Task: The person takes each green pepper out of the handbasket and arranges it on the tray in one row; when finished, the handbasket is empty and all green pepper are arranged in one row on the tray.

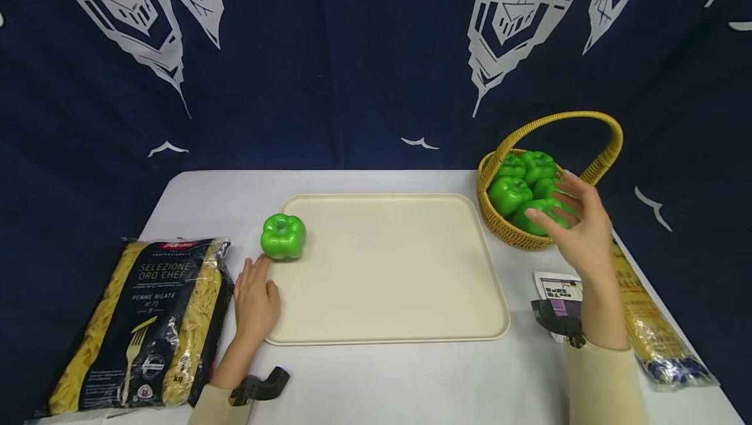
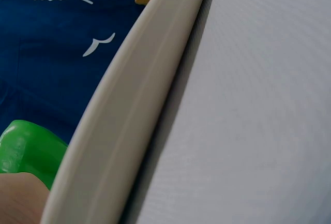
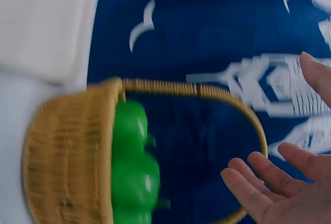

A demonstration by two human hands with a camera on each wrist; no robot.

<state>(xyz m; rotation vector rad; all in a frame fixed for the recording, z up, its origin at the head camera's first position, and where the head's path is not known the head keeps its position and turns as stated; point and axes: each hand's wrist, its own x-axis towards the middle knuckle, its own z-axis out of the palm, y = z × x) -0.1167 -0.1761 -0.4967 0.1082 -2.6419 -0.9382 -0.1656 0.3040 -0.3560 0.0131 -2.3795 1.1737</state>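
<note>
A single green bell pepper (image 1: pixel 283 236) sits at the left edge of the cream tray (image 1: pixel 388 268). My left hand (image 1: pixel 257 301) lies beside that edge with its fingers extended, fingertips close below the pepper; whether they touch it I cannot tell. On the right, a wicker basket (image 1: pixel 517 237) with a tall handle holds several green bell peppers (image 1: pixel 510 195). My right hand (image 1: pixel 578 229) hovers over the basket's near right side, fingers spread and holding nothing. In the right wrist view its fingers (image 3: pixel 248 193) stand apart from the peppers (image 3: pixel 135 180).
A large bag of penne pasta (image 1: pixel 141 327) lies left of my left hand. Under my right forearm are a white and purple packet (image 1: pixel 558 291) and a long yellow pasta bag (image 1: pixel 652 320). A dark blue printed cloth (image 1: pixel 329 72) hangs behind the white table (image 1: pixel 411 379).
</note>
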